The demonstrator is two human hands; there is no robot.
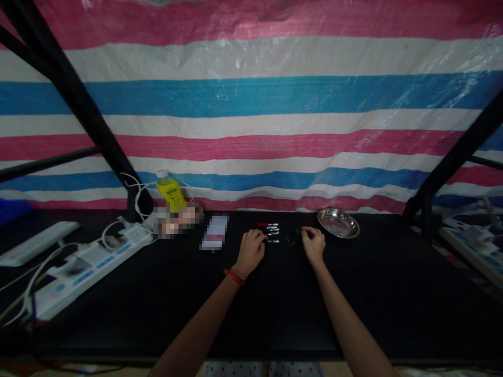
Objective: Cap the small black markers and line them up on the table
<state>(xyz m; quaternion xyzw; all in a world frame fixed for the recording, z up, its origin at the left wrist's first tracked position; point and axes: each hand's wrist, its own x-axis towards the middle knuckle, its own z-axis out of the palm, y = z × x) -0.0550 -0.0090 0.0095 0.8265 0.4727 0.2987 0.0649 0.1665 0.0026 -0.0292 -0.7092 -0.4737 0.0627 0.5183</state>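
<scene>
My left hand (251, 252), with an orange band on its wrist, lies on the black table with its fingers loosely stretched out. Its fingertips rest by the left ends of several thin pen-like sticks with shiny silver tips (272, 233), laid side by side. One of these, a red stick (267, 224), lies at the back of the row. To the right, my right hand (314, 244) is closed in a pinch; what sits between thumb and finger is too small to make out. Small dark, partly clear pieces (291, 237) are scattered just left of it.
A round metal dish (338, 224) stands behind my right hand. On the left are a phone (215, 233), a yellow bottle (171, 192) and a white power strip (94, 269) with cables. Black frame posts (78, 99) rise at both sides, before a striped sheet (251, 97).
</scene>
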